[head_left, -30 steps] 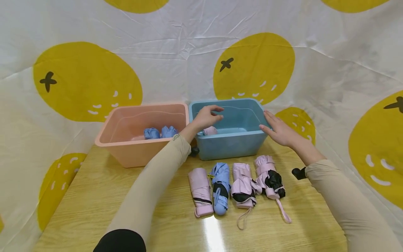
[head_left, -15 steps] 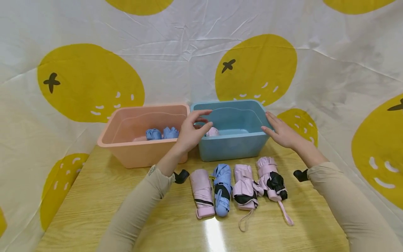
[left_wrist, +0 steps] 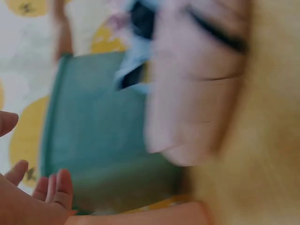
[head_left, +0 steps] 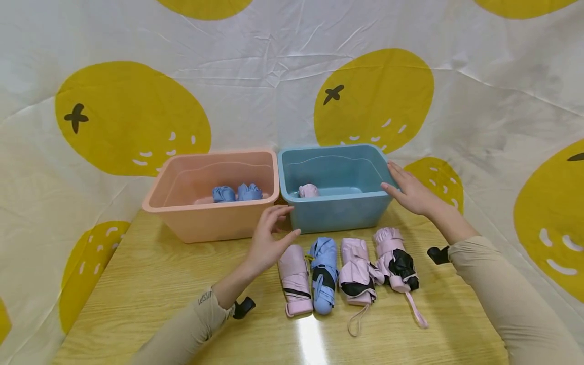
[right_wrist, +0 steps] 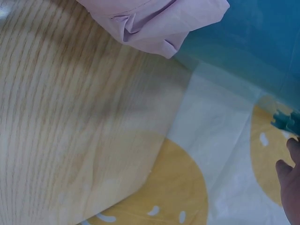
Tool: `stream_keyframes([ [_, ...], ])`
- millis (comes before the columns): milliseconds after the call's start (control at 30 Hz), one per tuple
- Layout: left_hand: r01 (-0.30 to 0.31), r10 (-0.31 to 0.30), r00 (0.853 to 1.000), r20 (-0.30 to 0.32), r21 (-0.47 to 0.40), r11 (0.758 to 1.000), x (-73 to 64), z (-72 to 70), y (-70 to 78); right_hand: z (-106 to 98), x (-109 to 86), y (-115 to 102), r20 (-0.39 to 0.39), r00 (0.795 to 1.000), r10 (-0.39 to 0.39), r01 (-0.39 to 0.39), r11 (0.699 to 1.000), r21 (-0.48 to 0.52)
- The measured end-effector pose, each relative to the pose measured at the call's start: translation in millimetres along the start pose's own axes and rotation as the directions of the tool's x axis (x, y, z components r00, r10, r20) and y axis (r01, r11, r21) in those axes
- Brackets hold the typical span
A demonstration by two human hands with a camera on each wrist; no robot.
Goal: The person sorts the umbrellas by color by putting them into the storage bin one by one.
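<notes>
Four in a row, near side: at left, a smooth pink folded fabric umbrella [head_left: 294,281]; next, a crinkled blue folded umbrella [head_left: 324,279]; then a rumpled pink umbrella with a thin cord loop [head_left: 355,271] and, at right, a gathered pink umbrella with a flat strap [head_left: 390,251]. Just beyond the leftmost, left hand [head_left: 266,243], fingers slightly bent, thumb wide apart, holding nothing. Against the right rim of a glossy blue plastic bin [head_left: 337,213], right hand [head_left: 412,195], fingers nearly straight, gripping nothing. Inside, one pink fabric roll [head_left: 308,190]; inside the tapered peach plastic bin [head_left: 214,220] at left, two blue fabric rolls [head_left: 223,194]. Underneath, glossy wood-grain tabletop [head_left: 150,284]; on the far side, creased white cloth with yellow fruit shapes [head_left: 255,101].
</notes>
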State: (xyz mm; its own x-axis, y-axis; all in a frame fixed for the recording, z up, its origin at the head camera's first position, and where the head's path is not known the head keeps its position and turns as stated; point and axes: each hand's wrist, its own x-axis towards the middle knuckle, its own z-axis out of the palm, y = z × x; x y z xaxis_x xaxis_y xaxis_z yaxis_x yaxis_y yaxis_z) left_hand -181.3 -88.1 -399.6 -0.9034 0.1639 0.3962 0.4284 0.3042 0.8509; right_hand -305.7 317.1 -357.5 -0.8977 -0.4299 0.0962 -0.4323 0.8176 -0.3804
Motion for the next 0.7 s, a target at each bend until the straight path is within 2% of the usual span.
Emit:
stream_keyframes([
  [167,0.078,-0.093,0.988,0.126,0.116,0.990,-19.1,4.6,-21.7,0,0.2,0,0.006,1.000,0.007,-0.007,1.000,-0.001],
  [367,0.114,-0.182,0.959,0.218,0.292,0.950,-32.2,8.2,-41.2,0,0.6,0,0.008,1.000,0.004,-0.004,1.000,-0.001],
  [700,0.165,-0.327,0.887,0.327,0.438,0.884,-40.5,12.5,-50.9,1,0.8,0,0.001,1.000,-0.001,0.001,1.000,-0.002],
])
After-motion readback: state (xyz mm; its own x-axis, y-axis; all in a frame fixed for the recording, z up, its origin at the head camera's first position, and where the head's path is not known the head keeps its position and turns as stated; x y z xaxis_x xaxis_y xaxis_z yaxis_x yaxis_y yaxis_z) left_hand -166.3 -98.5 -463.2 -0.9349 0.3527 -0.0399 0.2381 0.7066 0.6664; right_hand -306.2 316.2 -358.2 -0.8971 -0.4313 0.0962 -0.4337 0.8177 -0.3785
